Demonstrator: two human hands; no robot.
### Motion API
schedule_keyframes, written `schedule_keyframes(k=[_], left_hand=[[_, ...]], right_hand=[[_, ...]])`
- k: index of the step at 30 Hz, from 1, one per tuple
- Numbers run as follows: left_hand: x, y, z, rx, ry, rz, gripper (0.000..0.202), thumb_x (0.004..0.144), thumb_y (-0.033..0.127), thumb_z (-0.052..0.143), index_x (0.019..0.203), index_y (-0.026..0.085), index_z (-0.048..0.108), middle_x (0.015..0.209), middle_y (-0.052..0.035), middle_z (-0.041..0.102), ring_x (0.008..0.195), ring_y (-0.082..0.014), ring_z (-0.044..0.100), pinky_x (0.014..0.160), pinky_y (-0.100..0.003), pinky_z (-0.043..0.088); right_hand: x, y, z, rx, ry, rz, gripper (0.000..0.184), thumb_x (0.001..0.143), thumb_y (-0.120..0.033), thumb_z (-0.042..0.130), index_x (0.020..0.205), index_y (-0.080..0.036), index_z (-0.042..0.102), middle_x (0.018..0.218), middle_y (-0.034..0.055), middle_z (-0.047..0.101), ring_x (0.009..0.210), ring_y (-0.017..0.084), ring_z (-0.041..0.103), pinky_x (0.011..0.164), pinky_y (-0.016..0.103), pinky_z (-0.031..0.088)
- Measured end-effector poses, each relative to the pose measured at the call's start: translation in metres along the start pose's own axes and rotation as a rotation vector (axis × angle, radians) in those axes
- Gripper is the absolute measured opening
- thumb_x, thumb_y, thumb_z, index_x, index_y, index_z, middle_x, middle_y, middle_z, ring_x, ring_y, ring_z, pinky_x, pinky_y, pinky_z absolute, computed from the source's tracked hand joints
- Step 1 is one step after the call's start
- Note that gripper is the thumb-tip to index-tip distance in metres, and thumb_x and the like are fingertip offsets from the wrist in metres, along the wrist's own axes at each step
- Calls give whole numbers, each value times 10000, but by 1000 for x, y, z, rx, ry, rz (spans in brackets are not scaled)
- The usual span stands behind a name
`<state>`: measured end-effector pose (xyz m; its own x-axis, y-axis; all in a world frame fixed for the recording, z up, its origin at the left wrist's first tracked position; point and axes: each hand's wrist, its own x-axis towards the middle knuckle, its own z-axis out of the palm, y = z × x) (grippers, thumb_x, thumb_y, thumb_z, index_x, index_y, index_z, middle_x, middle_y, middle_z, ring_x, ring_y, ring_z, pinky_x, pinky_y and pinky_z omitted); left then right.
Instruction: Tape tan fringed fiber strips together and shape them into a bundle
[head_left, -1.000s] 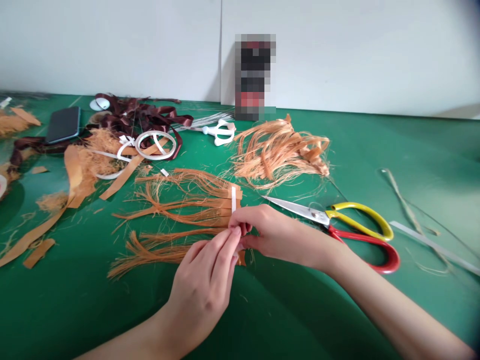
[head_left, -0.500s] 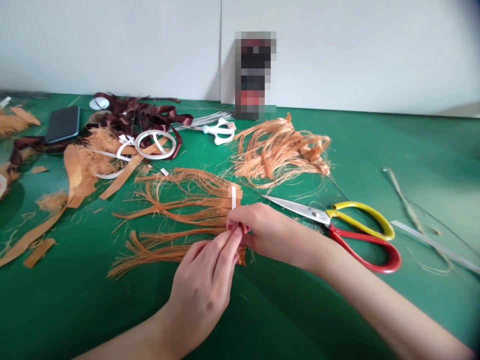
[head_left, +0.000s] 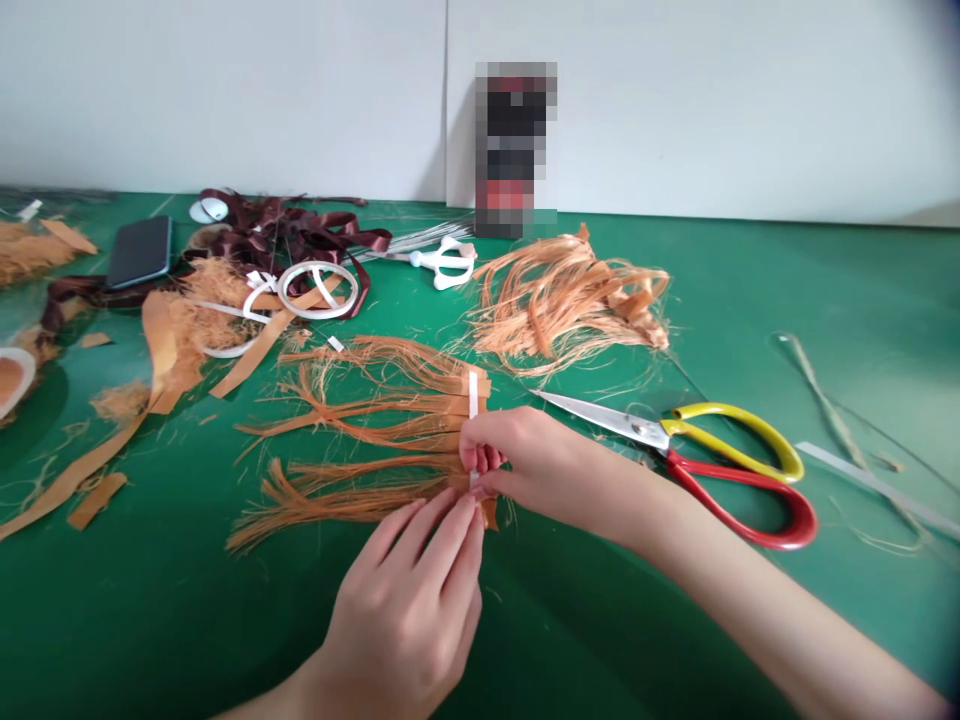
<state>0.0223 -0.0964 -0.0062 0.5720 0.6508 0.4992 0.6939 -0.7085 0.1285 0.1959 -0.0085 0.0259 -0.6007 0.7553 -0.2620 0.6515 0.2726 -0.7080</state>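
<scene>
My right hand (head_left: 525, 465) reaches in from 3 o'clock. Its fingers (head_left: 480, 455) are curled shut, pinching the narrow white tape strip (head_left: 472, 392) where it crosses the cut ends of the row of frayed orange ribbon strips (head_left: 375, 440).

My left hand (head_left: 412, 610) comes up from 6 o'clock, its fingers (head_left: 450, 520) stretched out together with the tips pressed on the end of the lowest strip, just beneath the right hand. The thumb is hidden, so I cannot tell whether it grips or only presses.

The ribbons lie on the green table (head_left: 187, 600) with their long axis from 9 to 3 o'clock, fringes fanning toward 9 and bound ends at my fingertips. The tape runs across them from 12 to 6, and the right hand is the nearer to it.

The yellow-and-red-handled scissors (head_left: 660, 437) lie at 3 o'clock of that hand, blades pointing toward it, near but apart.
</scene>
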Motion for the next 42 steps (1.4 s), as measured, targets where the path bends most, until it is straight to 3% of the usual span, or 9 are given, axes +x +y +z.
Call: schedule_keyframes(k=[5,9,13,17,21,24,30,35,42], left_hand=[[-15,6,-1,37,-34,12,304,862,174,544,1085,12,671,1116,-145,704,1001,-267,653,873,-364,456],[-14,5,-11,-20,-32,-19,218,860,192,540,921,78,715,931,-89,742,835,-236,655,786,-372,451],[11,-3,-20,-105,-39,-121,219,871,204,512,776,127,694,814,-58,704,755,-220,614,704,-373,421],[44,-23,-14,3,-59,-78,242,905,151,470,993,91,687,1052,-95,702,991,-248,620,857,-396,430],[58,-52,-2,87,-257,10,407,973,275,400,1299,64,524,1396,-124,518,1293,-282,455,1059,-478,338],[54,-72,-3,11,-375,88,496,962,393,446,1369,109,453,1446,-90,466,1346,-267,386,1098,-484,316],[45,-97,-15,-94,-305,86,238,907,300,568,1097,200,670,1243,-70,612,1186,-265,501,992,-475,396],[44,-94,-13,-160,-373,112,197,885,277,599,1039,196,693,976,-53,634,910,-216,550,780,-391,431],[42,-90,-9,-182,-339,126,132,874,240,620,965,193,704,931,-40,638,881,-197,548,753,-347,396]], right_hand=[[-6,1,-6,57,27,-66,204,774,13,511,755,-170,599,745,-25,647,677,77,547,619,187,395],[-8,6,-14,-3,303,0,118,829,-80,571,789,-172,632,763,-18,666,689,88,570,649,198,407],[-6,17,-20,-70,503,101,60,834,-141,608,790,-177,627,735,-15,652,667,103,562,634,213,404],[0,17,-22,-105,554,112,45,818,-129,628,811,-173,623,809,4,665,683,114,565,643,229,411],[9,11,-23,-152,544,78,62,815,-105,634,835,-164,633,859,19,649,709,121,567,672,246,419],[13,9,-24,-149,500,45,76,804,-94,651,851,-152,637,874,24,633,719,121,574,673,245,418],[11,9,-24,-184,332,7,126,830,-105,629,935,-165,663,948,40,595,754,125,575,691,253,417],[13,6,-22,-192,263,13,150,847,-103,607,975,-167,650,929,32,592,726,117,556,666,252,403],[14,3,-20,-159,223,43,82,860,-159,616,936,-155,644,971,48,603,788,140,581,713,276,422]])
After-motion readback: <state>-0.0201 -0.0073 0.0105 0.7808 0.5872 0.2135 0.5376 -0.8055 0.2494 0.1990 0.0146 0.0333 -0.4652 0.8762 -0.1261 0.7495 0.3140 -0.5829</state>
